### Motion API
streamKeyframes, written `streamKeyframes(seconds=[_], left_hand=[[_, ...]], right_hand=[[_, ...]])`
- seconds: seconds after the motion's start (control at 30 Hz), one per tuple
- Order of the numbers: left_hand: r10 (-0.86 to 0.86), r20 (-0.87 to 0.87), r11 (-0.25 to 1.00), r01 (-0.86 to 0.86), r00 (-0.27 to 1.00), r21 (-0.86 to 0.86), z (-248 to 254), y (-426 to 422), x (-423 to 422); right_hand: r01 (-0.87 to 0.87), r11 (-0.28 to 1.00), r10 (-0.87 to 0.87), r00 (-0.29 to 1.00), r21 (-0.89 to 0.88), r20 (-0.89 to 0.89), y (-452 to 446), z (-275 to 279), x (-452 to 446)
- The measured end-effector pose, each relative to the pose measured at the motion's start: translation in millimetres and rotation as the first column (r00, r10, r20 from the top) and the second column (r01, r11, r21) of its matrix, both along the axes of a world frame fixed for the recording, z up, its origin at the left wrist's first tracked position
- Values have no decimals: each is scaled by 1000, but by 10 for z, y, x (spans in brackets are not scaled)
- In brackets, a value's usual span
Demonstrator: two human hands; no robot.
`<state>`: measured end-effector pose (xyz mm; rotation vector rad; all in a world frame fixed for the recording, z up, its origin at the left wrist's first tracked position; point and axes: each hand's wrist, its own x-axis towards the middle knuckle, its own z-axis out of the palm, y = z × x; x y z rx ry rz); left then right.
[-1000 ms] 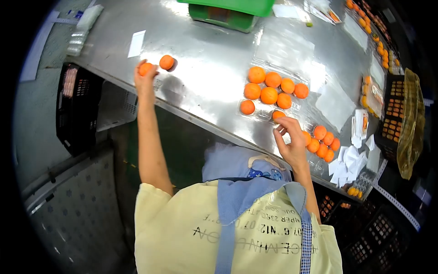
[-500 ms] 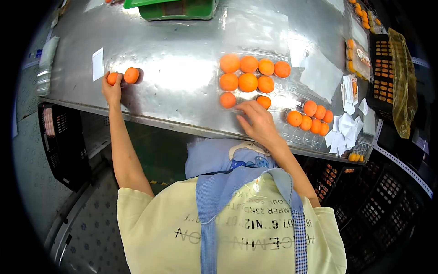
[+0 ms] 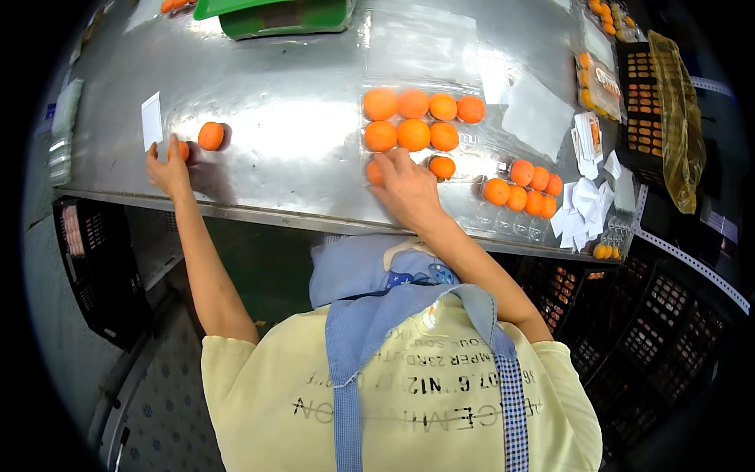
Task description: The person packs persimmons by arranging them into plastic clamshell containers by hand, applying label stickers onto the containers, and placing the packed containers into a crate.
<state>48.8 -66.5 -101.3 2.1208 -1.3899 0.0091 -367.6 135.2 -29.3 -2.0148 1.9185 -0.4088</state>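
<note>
On the left of the metal table, my left hand (image 3: 167,171) has its fingers apart beside a partly covered orange (image 3: 184,151). Another orange (image 3: 211,136) lies just to the right of it. My right hand (image 3: 407,187) reaches over the near row of a clear plastic tray, its fingers round an orange (image 3: 375,171) at the row's left end. A single orange (image 3: 442,167) sits to the right of that hand. Behind are two rows of several oranges, one of them a large orange (image 3: 413,134).
A green container (image 3: 287,20) stands at the far edge. Right of the tray lie a second clear pack with several oranges (image 3: 517,197) and loose white papers (image 3: 583,214). A white card (image 3: 152,120) is at the left. Black crates (image 3: 98,267) stand below the table.
My left hand has loosened from its orange, its fingers spreading. My right hand has moved left from beside one orange in the near row onto the row's left-end orange. The view has shifted.
</note>
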Motion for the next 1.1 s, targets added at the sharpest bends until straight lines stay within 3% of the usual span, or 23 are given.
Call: streamKeyframes(seconds=[0.17,0.27,0.33,0.4,0.47,0.5,0.53,0.6,0.63,0.67,0.77,0.87,0.97,1.1], left_hand=[[65,-20,990,-67,998,-123,207,181,-229],[-55,-87,966,31,995,-257,569,355,-613],[-214,-181,933,146,960,-330,757,503,-947],[-396,-300,894,289,868,-343,750,672,-1268],[-597,-436,799,449,674,-399,679,828,-1624],[-549,-608,826,482,573,-292,728,953,-1831],[-462,-756,830,527,463,-184,781,1090,-2028],[-314,-943,683,716,113,-142,823,1256,-2344],[-199,-980,615,780,13,-115,877,1329,-2480],[-68,-995,538,837,-74,-99,925,1395,-2587],[82,-972,462,873,-220,-159,939,1555,-2768],[22,-963,456,860,-267,-229,962,1566,-2775],[-34,-967,479,845,-253,-238,963,1589,-2772],[-126,-969,481,841,-213,-248,951,1607,-2788]], right_hand=[[-6,998,7,1000,-61,4,-22,45,-5],[-13,998,26,975,-62,221,28,84,-105],[78,991,-124,839,108,529,84,149,-170],[114,971,-230,675,209,701,139,227,-219],[147,963,-269,553,225,789,180,284,-246],[159,966,-257,542,203,800,196,293,-248],[171,969,-245,532,180,811,210,301,-255],[188,975,-206,562,119,801,235,328,-258],[189,979,-180,601,80,779,238,354,-245],[188,981,-155,639,43,754,241,375,-229],[154,983,-56,780,-104,623,250,409,-187],[196,980,-125,675,-14,728,305,404,-274],[291,956,-191,671,-18,716,347,364,-460],[453,890,-410,839,-42,357,379,241,-653]])
